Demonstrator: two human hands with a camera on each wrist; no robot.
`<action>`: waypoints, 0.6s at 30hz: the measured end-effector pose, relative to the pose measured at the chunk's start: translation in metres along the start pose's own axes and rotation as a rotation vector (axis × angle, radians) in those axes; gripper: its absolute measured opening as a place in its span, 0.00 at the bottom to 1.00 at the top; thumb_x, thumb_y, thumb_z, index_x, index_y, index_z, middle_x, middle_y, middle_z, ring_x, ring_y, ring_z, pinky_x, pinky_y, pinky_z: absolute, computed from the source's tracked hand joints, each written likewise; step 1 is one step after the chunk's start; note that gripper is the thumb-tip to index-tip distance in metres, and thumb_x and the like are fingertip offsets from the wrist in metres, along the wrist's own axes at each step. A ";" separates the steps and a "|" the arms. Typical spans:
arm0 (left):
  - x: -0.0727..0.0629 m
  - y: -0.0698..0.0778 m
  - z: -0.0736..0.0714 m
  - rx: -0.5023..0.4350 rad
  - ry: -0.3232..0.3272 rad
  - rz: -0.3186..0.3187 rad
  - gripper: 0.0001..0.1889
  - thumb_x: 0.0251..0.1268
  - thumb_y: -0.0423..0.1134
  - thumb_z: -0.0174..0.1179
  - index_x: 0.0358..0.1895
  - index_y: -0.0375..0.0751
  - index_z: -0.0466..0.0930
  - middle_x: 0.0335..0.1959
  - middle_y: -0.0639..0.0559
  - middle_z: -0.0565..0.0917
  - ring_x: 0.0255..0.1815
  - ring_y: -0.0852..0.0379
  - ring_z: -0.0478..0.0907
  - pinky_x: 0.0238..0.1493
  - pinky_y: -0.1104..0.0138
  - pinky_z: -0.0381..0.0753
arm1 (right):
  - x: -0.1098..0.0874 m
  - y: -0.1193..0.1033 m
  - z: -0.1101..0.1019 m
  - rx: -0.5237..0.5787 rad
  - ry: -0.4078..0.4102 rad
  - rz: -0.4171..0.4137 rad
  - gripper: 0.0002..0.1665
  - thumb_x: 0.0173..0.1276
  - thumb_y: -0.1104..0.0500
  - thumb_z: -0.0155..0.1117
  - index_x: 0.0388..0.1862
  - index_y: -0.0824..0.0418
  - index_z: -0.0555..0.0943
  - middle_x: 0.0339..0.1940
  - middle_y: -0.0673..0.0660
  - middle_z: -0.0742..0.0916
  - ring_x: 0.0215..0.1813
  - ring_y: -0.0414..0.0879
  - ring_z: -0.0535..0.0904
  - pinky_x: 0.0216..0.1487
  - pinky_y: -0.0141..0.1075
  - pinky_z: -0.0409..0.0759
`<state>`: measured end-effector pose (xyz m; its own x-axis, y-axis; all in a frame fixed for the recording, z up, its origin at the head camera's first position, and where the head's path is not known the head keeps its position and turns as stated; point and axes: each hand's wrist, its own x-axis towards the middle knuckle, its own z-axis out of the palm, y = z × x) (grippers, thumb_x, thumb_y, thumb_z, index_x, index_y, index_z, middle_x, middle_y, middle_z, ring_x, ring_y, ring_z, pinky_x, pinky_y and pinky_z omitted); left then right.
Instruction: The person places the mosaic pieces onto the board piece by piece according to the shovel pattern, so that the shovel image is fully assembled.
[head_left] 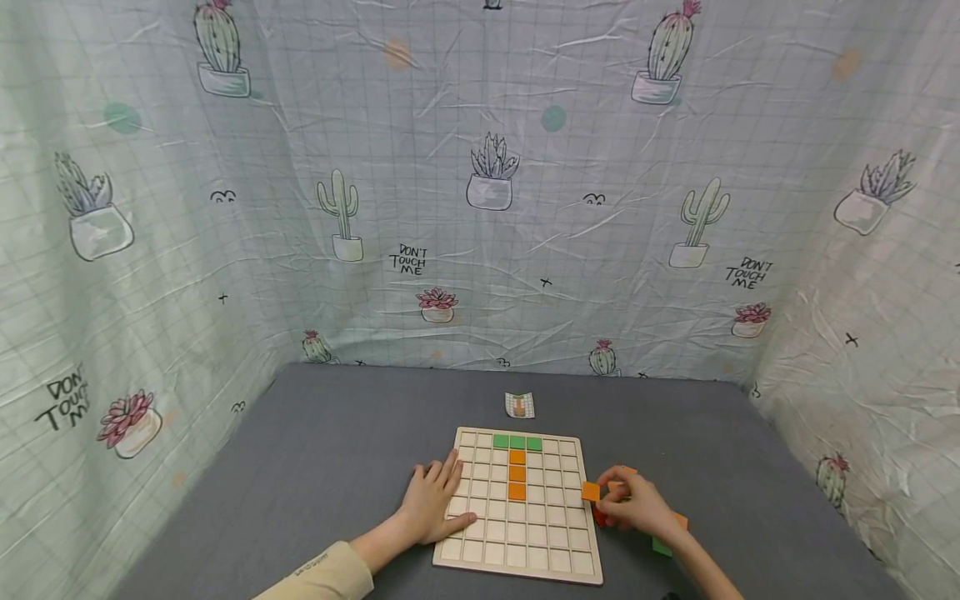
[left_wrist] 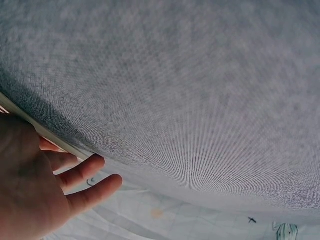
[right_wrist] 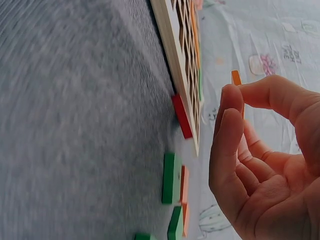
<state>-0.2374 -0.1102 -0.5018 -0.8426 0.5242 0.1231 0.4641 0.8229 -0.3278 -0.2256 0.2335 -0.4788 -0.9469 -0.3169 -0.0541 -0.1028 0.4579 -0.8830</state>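
A wooden grid board (head_left: pixel 538 537) lies on the grey table, with three green tiles (head_left: pixel 517 442) in a row in its top line of cells. Below the middle green one, three orange tiles (head_left: pixel 517 473) run down a column. My left hand (head_left: pixel 433 504) rests on the board's left edge, fingers spread and thumb over the lower cells. Between thumb and fingertips my right hand (head_left: pixel 636 502) pinches a square orange tile (head_left: pixel 591 492) at the board's right edge. The right wrist view shows that tile (right_wrist: pixel 236 77) edge-on, held above the table.
A red tile (right_wrist: pixel 182 116) lies against the board's right side. Loose green tiles (right_wrist: pixel 171 178) and orange tiles (head_left: pixel 680 521) lie around and beneath my right hand. Beyond the board sits a small card (head_left: pixel 519 406) printed with a coloured grid pattern. Patterned cloth (head_left: pixel 480 317) hangs behind the table.
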 end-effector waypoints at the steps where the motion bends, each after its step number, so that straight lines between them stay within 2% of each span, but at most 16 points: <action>1: 0.000 0.000 0.000 0.001 0.000 0.001 0.44 0.55 0.73 0.33 0.64 0.42 0.62 0.67 0.44 0.61 0.52 0.50 0.68 0.41 0.55 0.64 | 0.001 -0.001 0.001 0.001 -0.007 -0.002 0.22 0.56 0.59 0.63 0.46 0.69 0.70 0.24 0.61 0.84 0.22 0.46 0.79 0.21 0.37 0.75; 10: 0.000 -0.001 0.001 -0.004 0.005 0.006 0.44 0.55 0.72 0.33 0.64 0.41 0.62 0.67 0.44 0.61 0.52 0.50 0.68 0.42 0.54 0.65 | 0.008 -0.004 0.014 0.054 -0.066 -0.010 0.20 0.56 0.62 0.62 0.45 0.69 0.69 0.22 0.65 0.83 0.22 0.46 0.79 0.22 0.38 0.76; 18: 0.000 -0.001 0.002 0.004 0.003 0.010 0.44 0.55 0.72 0.32 0.65 0.41 0.62 0.67 0.44 0.61 0.52 0.50 0.68 0.41 0.54 0.65 | 0.018 -0.004 0.024 0.056 -0.112 -0.029 0.18 0.57 0.63 0.61 0.44 0.70 0.69 0.19 0.61 0.82 0.19 0.42 0.75 0.20 0.36 0.75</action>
<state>-0.2388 -0.1112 -0.5033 -0.8372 0.5329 0.1231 0.4711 0.8169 -0.3328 -0.2345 0.2062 -0.4877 -0.9035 -0.4217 -0.0769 -0.1099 0.4012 -0.9094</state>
